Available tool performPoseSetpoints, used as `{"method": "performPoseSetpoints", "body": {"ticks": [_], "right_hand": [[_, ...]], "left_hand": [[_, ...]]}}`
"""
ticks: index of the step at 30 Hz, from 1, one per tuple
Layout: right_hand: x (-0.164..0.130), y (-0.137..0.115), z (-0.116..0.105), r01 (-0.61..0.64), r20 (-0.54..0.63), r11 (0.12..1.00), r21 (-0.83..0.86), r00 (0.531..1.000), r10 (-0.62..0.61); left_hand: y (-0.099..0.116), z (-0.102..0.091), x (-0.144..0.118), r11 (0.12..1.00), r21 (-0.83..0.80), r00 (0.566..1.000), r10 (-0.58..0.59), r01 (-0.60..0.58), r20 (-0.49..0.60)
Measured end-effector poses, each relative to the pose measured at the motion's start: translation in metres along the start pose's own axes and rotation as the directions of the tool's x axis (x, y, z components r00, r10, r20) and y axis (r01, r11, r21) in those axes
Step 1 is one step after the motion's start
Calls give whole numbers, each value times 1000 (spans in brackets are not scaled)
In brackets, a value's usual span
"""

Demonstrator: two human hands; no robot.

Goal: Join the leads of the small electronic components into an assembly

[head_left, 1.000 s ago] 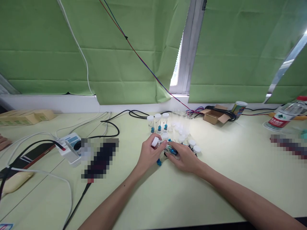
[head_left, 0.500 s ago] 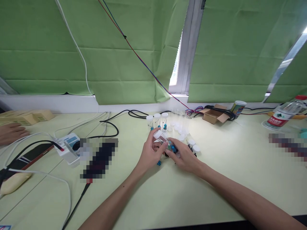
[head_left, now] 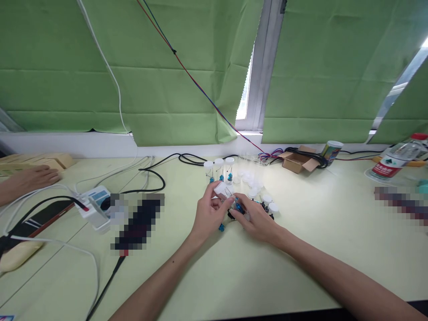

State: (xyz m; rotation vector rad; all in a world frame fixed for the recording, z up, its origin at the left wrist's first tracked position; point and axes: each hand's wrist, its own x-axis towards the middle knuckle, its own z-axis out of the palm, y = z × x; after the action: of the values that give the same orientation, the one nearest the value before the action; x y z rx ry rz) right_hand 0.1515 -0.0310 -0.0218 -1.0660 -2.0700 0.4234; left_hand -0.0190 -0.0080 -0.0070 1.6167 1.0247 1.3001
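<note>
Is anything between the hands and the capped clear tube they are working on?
Nothing visible. The left hand and right hand both already grip the capped clear tube, above a loose blue component on the table.

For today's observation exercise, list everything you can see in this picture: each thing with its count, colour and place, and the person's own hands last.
Capped vials: three, clear with white caps, blue parts inside, upright behind the hands.
Loose caps: several, white, right of the hands.
Held vial: one, clear, white cap, between both hands.
Cardboard box: one, brown, open, by the window sill.
Can: one, white lid, right of the box.
Water bottle: one, clear, red label, far right.
Power strip: one, white, left.
Black cable: looped, centre-left.
Blinds: green, across the window.
Other person's hand: one, far left.
Left hand: on the vial.
Right hand: on the vial.
</note>
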Motion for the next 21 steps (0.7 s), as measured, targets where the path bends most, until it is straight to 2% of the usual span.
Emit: {"method": "performPoseSetpoints", "body": {"ticks": [8,14,21], "right_hand": [[1,-4,-1,10,19,1000,28,1000,-10],[2,-7,-4,53,33,998,22,998,-54],[3,-7,-5,85,24,996,32,996,-85]], "left_hand": [[2,-1,0,998,65,999,-23,21,33],[6,-5,1,990,140,997,14,-24,72],[8,-8,2,994,112,992,-4,-10,124]]}}
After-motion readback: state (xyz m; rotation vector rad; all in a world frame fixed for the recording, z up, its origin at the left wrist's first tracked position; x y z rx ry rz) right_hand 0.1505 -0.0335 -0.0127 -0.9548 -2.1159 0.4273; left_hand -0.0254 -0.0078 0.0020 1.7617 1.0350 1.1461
